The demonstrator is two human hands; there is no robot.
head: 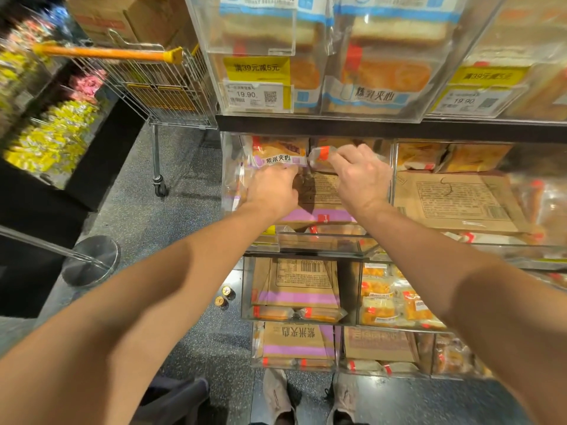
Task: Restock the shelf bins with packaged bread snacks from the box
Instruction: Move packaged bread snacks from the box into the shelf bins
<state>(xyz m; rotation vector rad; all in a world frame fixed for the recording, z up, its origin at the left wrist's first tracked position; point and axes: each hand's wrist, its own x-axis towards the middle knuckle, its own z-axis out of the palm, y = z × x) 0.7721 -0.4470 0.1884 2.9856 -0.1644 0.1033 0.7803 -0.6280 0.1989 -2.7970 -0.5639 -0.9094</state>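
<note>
L hand (271, 188): reached into the clear middle-shelf bin (228, 179); fingers curled onto the lower edge of a purple-label bread pack (277, 156), which is held at the back of the bin.
R hand (359, 176): reached into the same bin, just beside the L hand; a 2nd pack w/ a red-orange end (320, 154) is pinched at its clear wrapper by fingers and thumb.
Packs: both are seen upright-ish near the bin's rear wall, ends nearly touching; more packs are seen behind them, blurred.
Cardboard box (320, 194): brown w/ a purple stripe, laid inside the bin under and between both wrists; printed panel faces up.
Neighbour bin, R side (454, 161): another brown carton (454, 200) is laid flat in it, bread packs behind.
Upper shelf: clear bins of sliced-bread packs (383, 35) are stacked; a yellow promo tag (256, 69) and a price tag reading 19.90 (256, 96) are fixed at front.
Lower bins (299, 289): purple-stripe cartons and orange-end packs are held inside; loose small packs are seen in the bin to the R.
Shopping cart (159, 87): parked L of the shelf, orange handle, cardboard boxes inside.
Floor (184, 228): grey speckled; two small gold-capped items (224, 296) lie near the shelf base; the person's shoes (310, 397) are seen at bottom.
Far L: display of yellow-wrapped goods (52, 139), blurred.
</note>
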